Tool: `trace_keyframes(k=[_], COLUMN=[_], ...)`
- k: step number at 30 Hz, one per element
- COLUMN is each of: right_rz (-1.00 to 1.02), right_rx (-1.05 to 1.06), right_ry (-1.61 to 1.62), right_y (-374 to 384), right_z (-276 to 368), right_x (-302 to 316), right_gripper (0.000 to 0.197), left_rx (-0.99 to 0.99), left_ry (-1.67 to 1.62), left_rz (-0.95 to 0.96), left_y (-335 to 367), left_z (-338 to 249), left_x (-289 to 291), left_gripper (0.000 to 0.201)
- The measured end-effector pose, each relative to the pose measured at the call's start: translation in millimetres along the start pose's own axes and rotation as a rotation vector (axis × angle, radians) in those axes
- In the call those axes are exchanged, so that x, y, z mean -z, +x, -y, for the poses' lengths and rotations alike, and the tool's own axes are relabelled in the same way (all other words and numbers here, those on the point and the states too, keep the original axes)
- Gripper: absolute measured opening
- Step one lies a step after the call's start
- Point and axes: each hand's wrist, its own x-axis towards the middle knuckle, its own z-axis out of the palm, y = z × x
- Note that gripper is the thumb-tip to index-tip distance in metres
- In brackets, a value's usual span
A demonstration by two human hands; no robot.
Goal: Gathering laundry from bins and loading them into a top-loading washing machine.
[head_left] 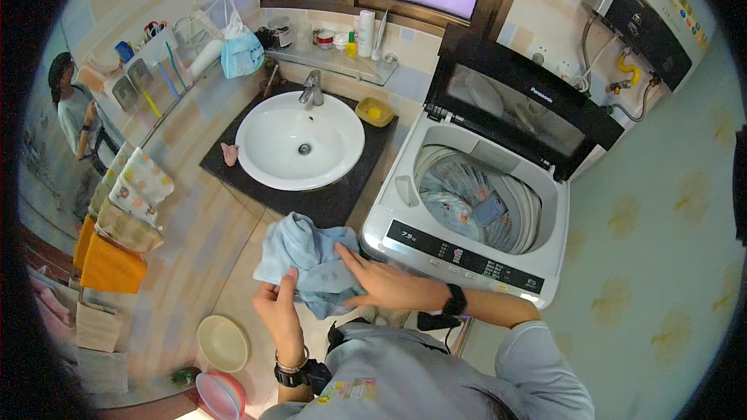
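Observation:
A bunched light blue cloth [299, 245] hangs between my two hands, in front of the sink counter and to the left of the washing machine. My left hand [278, 313] grips its lower left edge, thumb on top. On the right side of the cloth, my right hand [393, 286] has a finger laid along the fabric and the thumb lower down, with folds between them. The cloth's full shape is hidden in its folds. The top-loading washing machine [373, 232] stands with its lid [513, 101] up, and laundry [455, 198] lies in its drum.
A white basin [261, 128] with a faucet [312, 89] sits in a black counter; a yellow soap dish [374, 113] is beside it. Towels [113, 263] hang along the left wall. Basins [223, 344] are on the floor at lower left. A water heater [646, 23] hangs at upper right.

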Motion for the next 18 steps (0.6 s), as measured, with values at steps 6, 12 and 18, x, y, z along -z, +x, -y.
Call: trace_keyframes(k=[6, 12, 18], right_rz=[-0.233, -0.548, -1.133], right_rx=[0.020, 0.101, 0.014], right_ry=[0.199, 0.505, 0.365], right_y=[34.4, 27.1, -25.3], right_z=[-6.8, 6.9, -18.6], right_x=[-28.2, 6.3, 79.7], right_gripper=[0.076, 0.049, 0.038], left_rx=[-0.001, -0.141, -0.281], left_ry=[-0.057, -0.075, -0.185], left_rz=[0.057, 0.248, 0.782], left_y=[-24.7, -32.8, -42.3], left_z=[-15.8, -28.4, -52.1], left_x=[3.3, 15.0, 30.4], left_gripper=[0.018, 0.016, 0.021])
